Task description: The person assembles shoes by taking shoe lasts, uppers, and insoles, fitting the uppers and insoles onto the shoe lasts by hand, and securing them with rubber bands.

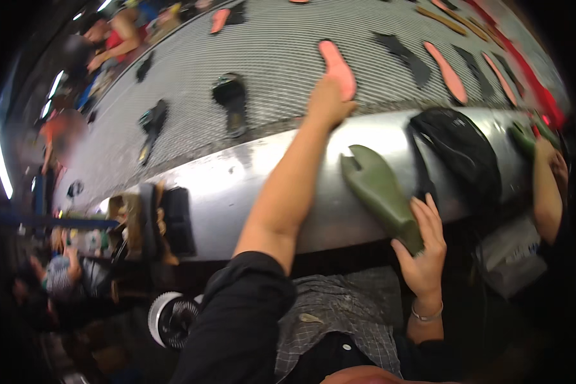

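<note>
My left hand (pixel 328 102) reaches far out over the metal ledge (pixel 249 185) onto the mesh conveyor belt (pixel 269 57) and is shut on a pink insole (pixel 339 64). My right hand (pixel 422 246) grips the heel end of a green shoe last (pixel 377 189), which lies slanted on the metal ledge. A black bag-like item (pixel 461 150) rests on the ledge just right of the last.
Several black and pink insoles (pixel 447 70) and black shoe parts (pixel 230 99) lie spread over the belt. A co-worker's arm (pixel 547 192) holds a green last at far right. Other people stand at the belt's far left. Shoe parts (pixel 150 221) and a fan (pixel 173 320) sit lower left.
</note>
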### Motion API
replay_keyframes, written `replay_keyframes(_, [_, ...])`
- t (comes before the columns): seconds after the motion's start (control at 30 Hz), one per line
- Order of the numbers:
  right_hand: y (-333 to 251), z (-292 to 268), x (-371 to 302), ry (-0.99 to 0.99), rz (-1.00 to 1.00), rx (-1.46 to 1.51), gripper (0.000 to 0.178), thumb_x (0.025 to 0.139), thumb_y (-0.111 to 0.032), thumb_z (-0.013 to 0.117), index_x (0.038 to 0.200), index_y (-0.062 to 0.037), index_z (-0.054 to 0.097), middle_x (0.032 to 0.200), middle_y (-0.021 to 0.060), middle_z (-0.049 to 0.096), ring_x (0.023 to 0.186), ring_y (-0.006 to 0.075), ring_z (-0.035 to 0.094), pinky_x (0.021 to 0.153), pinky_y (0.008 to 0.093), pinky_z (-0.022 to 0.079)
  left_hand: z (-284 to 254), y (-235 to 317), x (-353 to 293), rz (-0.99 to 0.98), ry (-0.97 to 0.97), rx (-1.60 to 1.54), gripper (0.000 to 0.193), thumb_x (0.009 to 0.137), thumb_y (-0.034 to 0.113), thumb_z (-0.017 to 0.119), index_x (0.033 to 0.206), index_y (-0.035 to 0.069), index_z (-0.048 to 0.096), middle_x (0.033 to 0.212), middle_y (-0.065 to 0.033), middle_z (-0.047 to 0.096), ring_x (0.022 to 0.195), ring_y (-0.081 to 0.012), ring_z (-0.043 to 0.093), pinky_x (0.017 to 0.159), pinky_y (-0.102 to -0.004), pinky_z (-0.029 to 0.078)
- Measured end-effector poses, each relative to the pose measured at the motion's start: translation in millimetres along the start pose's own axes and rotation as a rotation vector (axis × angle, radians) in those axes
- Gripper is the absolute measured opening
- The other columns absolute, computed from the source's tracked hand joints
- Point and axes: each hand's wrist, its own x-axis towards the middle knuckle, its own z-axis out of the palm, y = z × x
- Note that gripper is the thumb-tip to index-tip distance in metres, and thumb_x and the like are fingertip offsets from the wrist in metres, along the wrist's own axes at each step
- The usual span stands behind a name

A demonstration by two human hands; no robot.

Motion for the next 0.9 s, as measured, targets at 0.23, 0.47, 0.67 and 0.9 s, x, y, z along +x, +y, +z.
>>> replay_keyframes(0.23, [-1.1,3.0,-13.6,0.045,0.158,0.158,0.059,0.069,0.009,0.055,0.127,0.0040,0.044,0.123,0.0184,0.050,0.114,0.0290,0.049,0.098,0.0354,0.036,-50.4,-3.5,-38.3,0.078,0.777,-0.339,0.028,0.079,0.015,0.063,0.102,0.000,0.057,0.087,-0.0183,0.063,0.077,-0.0297,0.062,0.069,-0.0378,0.049])
replay_keyframes(0.47, [9.0,-6.2,-25.7,-0.086,0.135,0.198,0.064,0.071,0.009,0.052,0.133,0.0028,0.038,0.128,0.0173,0.045,0.118,0.0262,0.046,0.099,0.0341,0.034,-141.4,14.2,-241.7,0.026,0.657,-1.635,0.022,0.077,0.004,0.069,0.096,0.001,0.059,0.081,-0.0037,0.062,0.069,-0.0121,0.060,0.065,-0.0247,0.051])
replay_keyframes(0.67, [-11.8,-16.0,-60.6,-0.250,0.525,0.477,0.072,0.069,0.004,0.058,0.135,-0.0001,0.031,0.103,0.0067,0.051,0.084,0.0128,0.051,0.074,0.0244,0.044,-54.6,24.3,-347.7,-0.200,-0.580,-2.332,0.059,0.089,0.029,0.052,0.134,-0.004,0.032,0.124,-0.0236,0.049,0.102,-0.0324,0.057,0.095,-0.0423,0.042])
replay_keyframes(0.9, [-9.7,0.7,-93.1,-0.226,0.570,0.960,0.056,0.070,-0.003,0.058,0.123,0.0034,0.042,0.101,0.0054,0.053,0.080,0.0116,0.053,0.071,0.0244,0.044,-49.4,11.1,-336.6,-0.269,-0.312,-1.917,0.035,0.092,0.025,0.050,0.116,-0.001,0.049,0.104,-0.0098,0.057,0.089,-0.0195,0.058,0.087,-0.0331,0.045])
